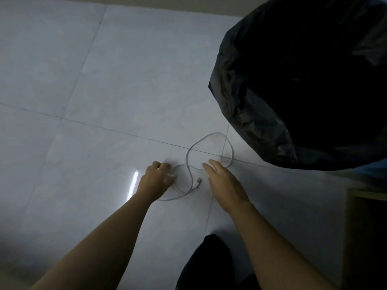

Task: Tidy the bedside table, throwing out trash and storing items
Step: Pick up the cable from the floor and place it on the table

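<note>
A white charging cable (189, 164) lies in loose loops on the pale tiled floor (104, 91), its plug end between my two hands. My left hand (157, 178) is down on the cable's left loop with its fingers curled around the cable near one end. My right hand (222, 181) reaches over the right loop with straight fingers, their tips touching or just above the cable. A trash bin lined with a black bag (251, 114) stands close behind on the right, its inside dark.
A wooden furniture edge (354, 227) rises at the lower right. My dark-clothed knee (209, 264) shows at the bottom centre. A bright light streak (132, 186) reflects on the tile left of my left hand. Open floor stretches to the left and behind.
</note>
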